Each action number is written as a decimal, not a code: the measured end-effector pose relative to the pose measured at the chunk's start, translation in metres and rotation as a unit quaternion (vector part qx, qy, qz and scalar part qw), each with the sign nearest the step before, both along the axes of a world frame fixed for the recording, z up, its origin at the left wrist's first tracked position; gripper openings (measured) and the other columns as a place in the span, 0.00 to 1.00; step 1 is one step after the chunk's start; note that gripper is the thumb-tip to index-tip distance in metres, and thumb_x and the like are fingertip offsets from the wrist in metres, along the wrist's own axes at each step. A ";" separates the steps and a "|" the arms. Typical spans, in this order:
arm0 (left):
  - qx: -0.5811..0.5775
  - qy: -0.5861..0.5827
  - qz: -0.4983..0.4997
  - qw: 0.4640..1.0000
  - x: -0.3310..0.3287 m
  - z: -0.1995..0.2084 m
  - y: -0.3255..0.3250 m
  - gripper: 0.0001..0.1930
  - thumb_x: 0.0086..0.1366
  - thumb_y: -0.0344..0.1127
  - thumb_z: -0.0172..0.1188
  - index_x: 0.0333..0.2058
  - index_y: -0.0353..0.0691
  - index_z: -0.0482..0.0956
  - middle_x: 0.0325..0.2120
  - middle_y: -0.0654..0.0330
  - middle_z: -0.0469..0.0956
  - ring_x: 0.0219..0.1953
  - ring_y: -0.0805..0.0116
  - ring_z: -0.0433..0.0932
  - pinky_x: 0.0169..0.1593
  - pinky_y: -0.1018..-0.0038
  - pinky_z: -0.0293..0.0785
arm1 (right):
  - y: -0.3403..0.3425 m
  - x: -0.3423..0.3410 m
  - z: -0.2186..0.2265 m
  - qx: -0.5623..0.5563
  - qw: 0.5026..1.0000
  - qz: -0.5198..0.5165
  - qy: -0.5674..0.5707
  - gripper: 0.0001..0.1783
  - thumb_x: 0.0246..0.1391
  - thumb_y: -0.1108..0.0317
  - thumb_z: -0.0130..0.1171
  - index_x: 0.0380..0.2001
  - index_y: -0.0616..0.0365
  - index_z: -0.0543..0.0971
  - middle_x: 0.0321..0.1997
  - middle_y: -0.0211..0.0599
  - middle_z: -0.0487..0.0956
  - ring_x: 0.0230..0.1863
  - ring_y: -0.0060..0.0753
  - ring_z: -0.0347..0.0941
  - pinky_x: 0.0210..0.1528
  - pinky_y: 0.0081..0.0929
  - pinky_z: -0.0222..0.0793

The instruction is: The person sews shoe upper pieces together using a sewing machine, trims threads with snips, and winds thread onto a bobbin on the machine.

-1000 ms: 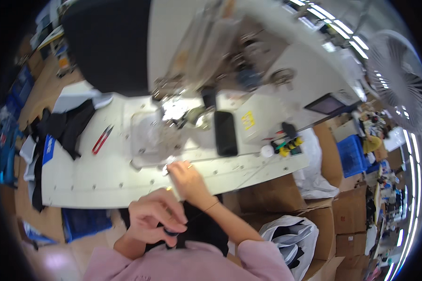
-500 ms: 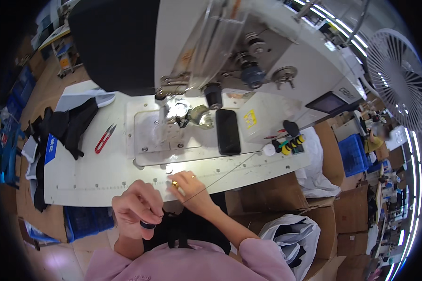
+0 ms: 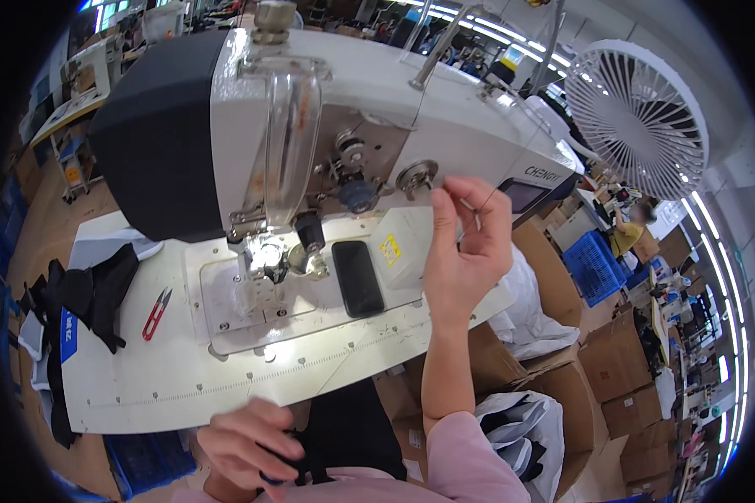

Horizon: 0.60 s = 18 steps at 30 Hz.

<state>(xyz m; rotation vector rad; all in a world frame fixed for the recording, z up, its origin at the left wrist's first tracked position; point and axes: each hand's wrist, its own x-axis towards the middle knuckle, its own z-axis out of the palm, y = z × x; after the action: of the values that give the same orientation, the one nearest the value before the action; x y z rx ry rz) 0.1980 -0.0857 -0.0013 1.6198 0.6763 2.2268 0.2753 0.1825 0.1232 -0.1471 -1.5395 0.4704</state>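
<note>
My right hand (image 3: 470, 251) is raised to the front of a white sewing machine (image 3: 361, 71). Its thumb and forefinger come together beside a round metal tension knob (image 3: 417, 178); what they pinch is too small to make out. Low in front of the table edge, my left hand (image 3: 252, 444) is curled and slightly blurred, with a small dark round thing (image 3: 274, 479) at its fingers. A thin thread (image 3: 334, 374) runs faintly over the table edge. The lit needle area (image 3: 268, 256) has no hand near it.
Red thread snips (image 3: 156, 314) and a black phone (image 3: 358, 278) lie on the machine table (image 3: 134, 390). Black and grey fabric pieces (image 3: 92, 289) lie at the left. Cardboard boxes (image 3: 579, 411) with white bags stand at the right, below a white fan (image 3: 637, 117).
My right hand has risen from the table's front edge to the machine's front. My left hand has shifted lower in view, its fingers loosening slightly. The view has tilted up.
</note>
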 end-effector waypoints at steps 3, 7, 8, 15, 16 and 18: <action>-0.012 -0.025 -0.125 0.992 -0.001 0.004 0.003 0.11 0.55 0.43 0.80 0.27 0.43 0.91 0.44 0.53 0.87 0.46 0.58 0.84 0.58 0.70 0.78 | -0.007 0.000 0.001 -0.007 1.000 0.005 -0.020 0.10 0.57 0.85 0.65 0.42 0.66 0.81 0.47 0.38 0.77 0.48 0.27 0.77 0.52 0.25 0.78; 0.042 0.079 -0.084 0.992 -0.007 0.009 0.016 0.15 0.69 0.40 0.66 0.31 0.30 0.85 0.33 0.45 0.86 0.33 0.53 0.84 0.41 0.64 0.82 | -0.005 -0.001 -0.003 0.008 1.000 0.005 -0.012 0.11 0.55 0.85 0.67 0.41 0.66 0.82 0.46 0.38 0.78 0.47 0.27 0.78 0.50 0.24 0.79; 0.043 0.079 -0.083 0.993 -0.008 0.009 0.021 0.15 0.69 0.40 0.65 0.31 0.30 0.85 0.33 0.46 0.85 0.33 0.54 0.83 0.40 0.64 0.82 | -0.003 -0.002 -0.002 0.009 1.000 0.009 -0.008 0.10 0.55 0.85 0.67 0.41 0.66 0.82 0.46 0.38 0.78 0.47 0.27 0.78 0.50 0.24 0.79; 0.008 0.095 -0.062 0.994 -0.004 0.009 0.032 0.17 0.72 0.40 0.62 0.31 0.30 0.83 0.35 0.47 0.84 0.33 0.60 0.80 0.37 0.68 0.79 | -0.004 0.000 0.010 -0.120 0.991 0.052 -0.021 0.08 0.54 0.84 0.69 0.37 0.66 0.84 0.43 0.35 0.80 0.45 0.27 0.80 0.48 0.23 0.80; 0.004 0.107 -0.052 0.993 -0.004 0.010 0.034 0.17 0.72 0.40 0.62 0.31 0.30 0.83 0.35 0.47 0.84 0.33 0.61 0.79 0.37 0.68 0.79 | -0.006 0.000 0.011 -0.104 0.993 0.042 -0.017 0.07 0.55 0.84 0.68 0.37 0.66 0.84 0.43 0.35 0.80 0.45 0.26 0.80 0.48 0.23 0.80; -0.050 0.089 -0.031 0.994 0.002 0.015 0.025 0.15 0.70 0.39 0.63 0.30 0.31 0.82 0.34 0.48 0.84 0.33 0.61 0.79 0.37 0.68 0.78 | -0.009 -0.004 0.013 -0.047 0.998 0.037 -0.019 0.06 0.55 0.84 0.68 0.36 0.67 0.84 0.42 0.35 0.80 0.44 0.25 0.80 0.48 0.23 0.79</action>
<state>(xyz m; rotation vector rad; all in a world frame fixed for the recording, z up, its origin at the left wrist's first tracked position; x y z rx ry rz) 0.1996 -0.0606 0.0141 1.7784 0.7599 1.9876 0.2717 0.1733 0.1361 -0.1723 -1.5646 0.6025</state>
